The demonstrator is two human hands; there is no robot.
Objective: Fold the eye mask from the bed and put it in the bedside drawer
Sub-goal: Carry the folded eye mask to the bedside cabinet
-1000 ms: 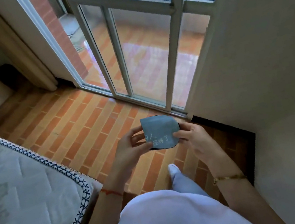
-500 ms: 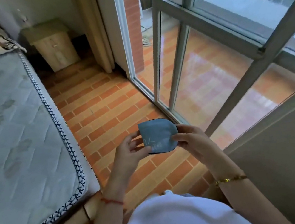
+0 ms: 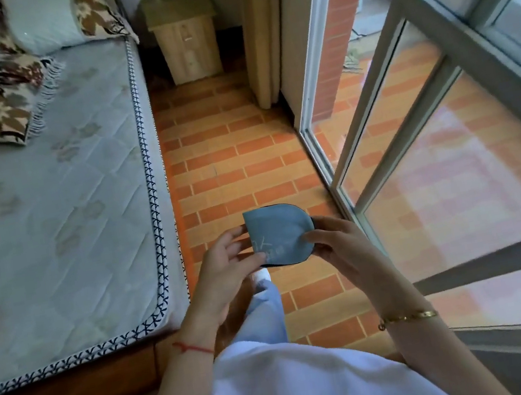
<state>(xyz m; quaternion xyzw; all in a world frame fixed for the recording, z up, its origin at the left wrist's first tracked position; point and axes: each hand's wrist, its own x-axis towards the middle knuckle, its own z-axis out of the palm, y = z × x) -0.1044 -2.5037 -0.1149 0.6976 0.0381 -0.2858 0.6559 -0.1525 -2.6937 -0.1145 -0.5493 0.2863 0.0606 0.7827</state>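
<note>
Both forearms extended forward, bare, converging at chest height. Left hand point(image 3: 226, 269) palm turned inward, fingers spread and slightly curled, thumb pressed onto the near left edge of the folded eye mask point(image 3: 277, 234). Right hand point(image 3: 340, 245) opposite, thumb on top of the mask's right side, fingers curled beneath. Red cord on left wrist; gold bracelet on right wrist.

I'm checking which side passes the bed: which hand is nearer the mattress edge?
Left. The left hand holds the eye mask beside the mattress edge; the right hand is farther, toward the window.
</note>
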